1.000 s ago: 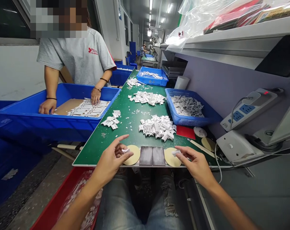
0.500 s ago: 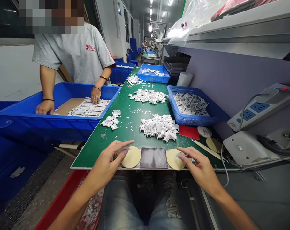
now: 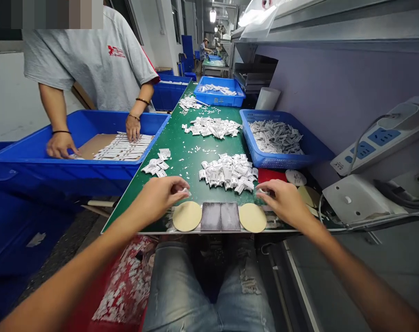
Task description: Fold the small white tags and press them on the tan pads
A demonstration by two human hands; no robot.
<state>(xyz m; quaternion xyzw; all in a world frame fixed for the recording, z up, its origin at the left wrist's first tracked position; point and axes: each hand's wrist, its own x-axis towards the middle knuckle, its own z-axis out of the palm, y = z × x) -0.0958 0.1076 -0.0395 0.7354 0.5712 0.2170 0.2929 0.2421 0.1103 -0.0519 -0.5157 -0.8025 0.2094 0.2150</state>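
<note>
My left hand (image 3: 163, 197) is closed in a pinch above the table, between a small pile of white plastic parts (image 3: 157, 164) and a pale yellow disc (image 3: 187, 216). A small white piece (image 3: 186, 192) shows at its fingertips. On the other side, my right hand (image 3: 282, 198) pinches another small white piece (image 3: 261, 191), mostly covered by the fingers. It is just beyond a second yellow disc (image 3: 253, 218). Two dark, worn rectangular pads (image 3: 220, 216) lie side by side between the discs. Beyond them is a larger heap of white plastic parts (image 3: 228, 173).
A blue basket of white parts (image 3: 277, 159) stands at the right, near a red square (image 3: 270, 175) and a power strip (image 3: 372, 140). More white parts (image 3: 214, 127) lie farther up the green table (image 3: 182, 150). At the left, a co-worker's hands reach into a blue bin (image 3: 74, 163).
Both my hands have moved forward, off the yellow discs and toward the heaps, fingers more curled. The view has shifted slightly. The co-worker's hands stay in the bin.
</note>
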